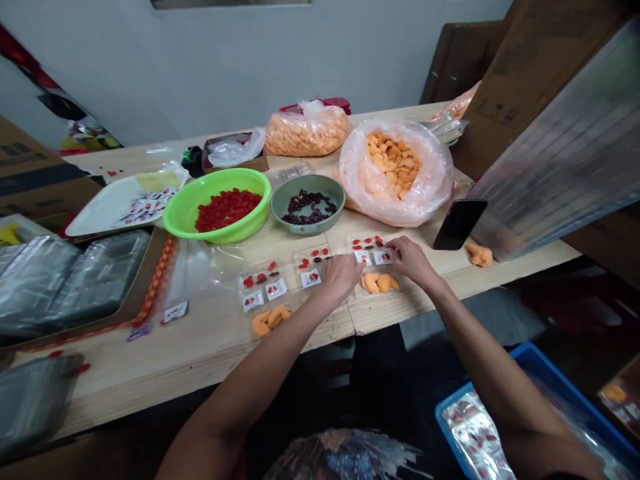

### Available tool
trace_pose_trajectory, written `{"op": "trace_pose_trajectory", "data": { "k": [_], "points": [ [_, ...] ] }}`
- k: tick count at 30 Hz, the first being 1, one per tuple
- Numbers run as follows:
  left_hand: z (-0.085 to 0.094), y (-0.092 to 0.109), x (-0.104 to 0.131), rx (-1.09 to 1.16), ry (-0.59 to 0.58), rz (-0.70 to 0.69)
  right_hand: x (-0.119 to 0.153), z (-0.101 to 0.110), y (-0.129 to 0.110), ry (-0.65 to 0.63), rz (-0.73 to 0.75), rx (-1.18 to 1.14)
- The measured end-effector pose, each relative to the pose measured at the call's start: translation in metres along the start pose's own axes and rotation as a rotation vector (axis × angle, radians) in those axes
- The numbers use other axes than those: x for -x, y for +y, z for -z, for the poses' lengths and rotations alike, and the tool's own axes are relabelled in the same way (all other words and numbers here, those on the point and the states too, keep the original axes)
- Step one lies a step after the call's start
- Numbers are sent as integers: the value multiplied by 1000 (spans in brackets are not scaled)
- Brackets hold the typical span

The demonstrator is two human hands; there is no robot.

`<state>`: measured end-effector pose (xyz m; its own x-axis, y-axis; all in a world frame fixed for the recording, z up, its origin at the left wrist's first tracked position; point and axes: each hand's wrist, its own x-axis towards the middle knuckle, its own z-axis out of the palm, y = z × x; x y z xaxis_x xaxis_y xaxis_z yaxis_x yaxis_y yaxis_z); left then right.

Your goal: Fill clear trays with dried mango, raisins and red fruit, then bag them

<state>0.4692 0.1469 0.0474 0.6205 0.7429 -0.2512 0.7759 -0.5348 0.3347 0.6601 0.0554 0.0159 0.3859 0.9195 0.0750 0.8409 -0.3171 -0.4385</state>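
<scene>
My left hand [341, 277] is closed, its fingertips at the left edge of a clear compartment tray [356, 243], beside a small white printed sachet [363, 258]. Whatever it pinches is hidden. At the same tray's right edge, my right hand [411, 259] curls its fingers close to a second sachet [383, 257]; what they grip is unclear. Red dried pieces lie along the tray's far row, and orange chips [379, 283] fill its near part. Partly behind my left hand is a middle tray [306, 261]. A third filled tray [263, 288] sits further left.
Behind the trays stand a green bowl [175, 223] of red pieces, a grey-green bowl [310, 228] of dark dried fruit and an open bag [430, 167] of orange chips. A phone [459, 224] leans at right. Stacked clear trays [107, 270] fill a box at left. A blue crate [530, 357] is below right.
</scene>
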Motion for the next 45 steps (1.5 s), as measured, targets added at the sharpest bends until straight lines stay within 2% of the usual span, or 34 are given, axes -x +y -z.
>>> {"op": "trace_pose_trajectory", "data": {
  "k": [2,4,6,8,12,16,20,22,25,28,32,35,38,40,43,45],
  "points": [
    [-1,-3,2,-168,87,-76,8,1,5,53,53,80],
    [-5,-7,4,-278,166,-282,17,3,7,69,125,144],
    [-15,-11,4,-336,154,-511,27,0,8,18,255,179],
    [-27,-14,5,-352,88,-617,37,-7,6,-66,366,203],
    [-41,-16,9,-326,45,-593,48,-24,4,-187,372,240],
    [-25,-16,2,-349,73,-632,49,-27,6,-198,387,229],
    [-3,-16,-23,-452,-1,-831,50,-27,8,-179,393,203],
    [0,-14,-35,-481,-28,-887,52,-29,9,-167,380,199],
    [-4,-10,-47,-503,-17,-896,53,-33,9,-152,371,202],
    [-10,-5,-52,-452,0,-817,53,-37,11,-125,376,202],
    [-15,5,-52,-325,-33,-548,56,-42,13,-80,387,187],
    [-15,12,-51,-305,-42,-413,59,-47,15,-43,389,176],
    [-9,12,-48,-284,-46,-341,62,-50,17,-21,397,168],
    [-4,4,-43,-276,-7,-396,62,-50,18,-11,405,159],
    [-4,-11,-31,-306,90,-720,61,-47,21,5,411,158],
    [-11,-18,-19,-332,111,-900,62,-45,23,3,422,165]
  ]
}}
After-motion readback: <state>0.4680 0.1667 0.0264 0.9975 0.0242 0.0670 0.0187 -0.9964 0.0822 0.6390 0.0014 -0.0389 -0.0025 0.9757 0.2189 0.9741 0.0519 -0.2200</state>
